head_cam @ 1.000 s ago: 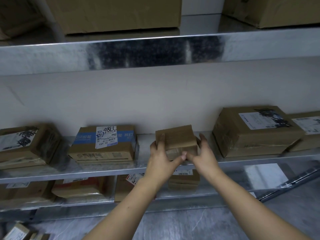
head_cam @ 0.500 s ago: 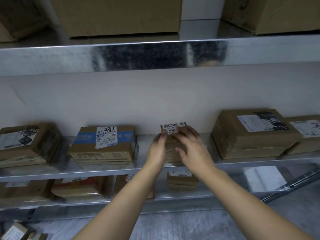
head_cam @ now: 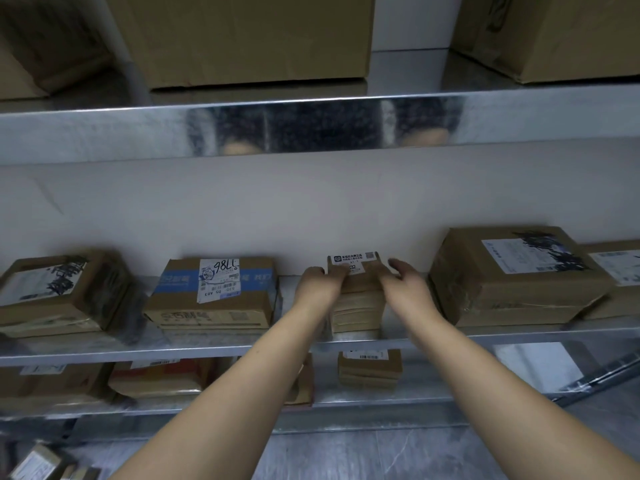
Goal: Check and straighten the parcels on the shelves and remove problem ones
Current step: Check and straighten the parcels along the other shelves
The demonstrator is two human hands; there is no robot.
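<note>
Small cardboard parcel (head_cam: 356, 299) standing on the middle metal shelf (head_cam: 214, 348), label side turned up and toward the wall, white sticker with a code at its top edge. Left hand (head_cam: 320, 284) on the parcel's left side, fingers curled over the upper left corner, grasping it. Right hand (head_cam: 405, 284) just at the parcel's right side, fingers spread and loose, thumb lifted; hard to tell whether the palm touches the cardboard, so released or barely resting. Both bare forearms reaching up from the lower edge of the view.

To the left on the same shelf, near but apart: a flat box with a blue stripe (head_cam: 214, 292), handwritten digits on its label. Further left, a tilted box with scribbled black marker (head_cam: 59, 292). To the right, just beside the right hand, a larger taped brown box (head_cam: 512, 275) with a blacked-out label, and another box (head_cam: 620, 271) behind it at the frame edge.

Upper shelf (head_cam: 104, 133) shiny, carrying big cartons (head_cam: 249, 36). Lower shelf holding more parcels, among them a small stacked one (head_cam: 369, 370) directly under the held parcel. Grey floor (head_cam: 346, 455) below, with a few loose parcels (head_cam: 38, 462) at the bottom left corner.
</note>
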